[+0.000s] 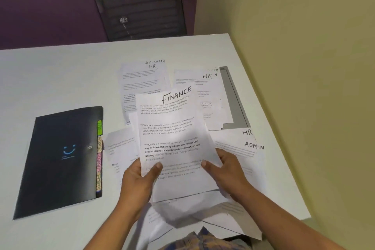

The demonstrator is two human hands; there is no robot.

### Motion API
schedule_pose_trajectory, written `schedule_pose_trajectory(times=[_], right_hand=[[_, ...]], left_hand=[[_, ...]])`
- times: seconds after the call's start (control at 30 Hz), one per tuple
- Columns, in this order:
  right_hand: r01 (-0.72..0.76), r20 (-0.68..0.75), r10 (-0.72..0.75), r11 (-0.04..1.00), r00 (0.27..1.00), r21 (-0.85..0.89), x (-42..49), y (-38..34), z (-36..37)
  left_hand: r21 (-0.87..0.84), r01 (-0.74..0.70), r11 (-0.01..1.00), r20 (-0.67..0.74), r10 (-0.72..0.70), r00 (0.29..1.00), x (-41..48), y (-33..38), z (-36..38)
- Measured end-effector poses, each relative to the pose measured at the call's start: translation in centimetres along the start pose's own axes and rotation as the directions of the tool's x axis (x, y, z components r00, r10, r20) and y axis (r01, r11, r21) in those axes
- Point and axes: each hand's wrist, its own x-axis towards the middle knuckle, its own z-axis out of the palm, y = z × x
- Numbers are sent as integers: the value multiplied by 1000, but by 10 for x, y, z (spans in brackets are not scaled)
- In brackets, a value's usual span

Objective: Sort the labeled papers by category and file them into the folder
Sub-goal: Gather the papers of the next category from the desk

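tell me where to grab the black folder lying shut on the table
Probably the long edge with the coloured tabs, beside the snap button, coming from the paper side. The black folder lies flat and shut, so only an edge offers a pinch. The left hand is nearest but holds the FINANCE sheet.

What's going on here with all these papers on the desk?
A person holds the FINANCE sheet with both hands, left hand and right hand gripping its lower part above the table. HR sheets and an ADMIN sheet lie spread around it. The black folder, tabs along its edge, lies closed on the left; filing seems not yet begun.
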Motion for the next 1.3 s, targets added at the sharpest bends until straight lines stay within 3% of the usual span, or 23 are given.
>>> schedule_pose_trajectory(times=[0.17, 0.33, 0.53, 0.67, 0.8, 0.93, 1.07, 1.13, 1.2, 1.3], right_hand=[[142, -31, -149, 976, 988, -163, 6, -16, 12], [135, -114, -161, 969, 980, -205, 13, -29, 27], [179, -11, -184, 967, 983, -181, 20, -36, 32], [170, -6, -175, 963, 985, -208, 30, -35, 32], [223, 42, -219, 950, 975, -220, 39, -36, 27], [137, -65, -152, 972, 986, -191, 53, -38, 26], [30, -90, -22, 996, 996, 86, 67, -50, 28], [-5, -84, 17, 991, 996, 137, 76, -50, 27], [-69, -82, 76, 994, 994, 86, 87, -52, 24], [-162, -125, 154, 986, 980, -50, 110, -55, 14]], left_hand=[[104, -128, 986, -26, 131, 991, 6, 3, -24], [152, -168, 974, -64, 179, 982, 14, 10, -32], [15, -211, 977, 1, 211, 977, 18, 17, -34], [81, -236, 968, 17, 236, 972, 27, 20, -34], [25, -185, 982, -29, 186, 982, 42, 24, -33], [-119, -161, 980, -28, 159, 987, 56, 43, -28], [-211, 28, 977, 119, -3, 993, 72, 52, -24], [-143, 86, 986, 170, -61, 984, 79, 49, -24], [-89, 93, 992, 155, -78, 985, 87, 47, -24], [-138, 108, 985, 57, -101, 993, 100, 46, -21]])
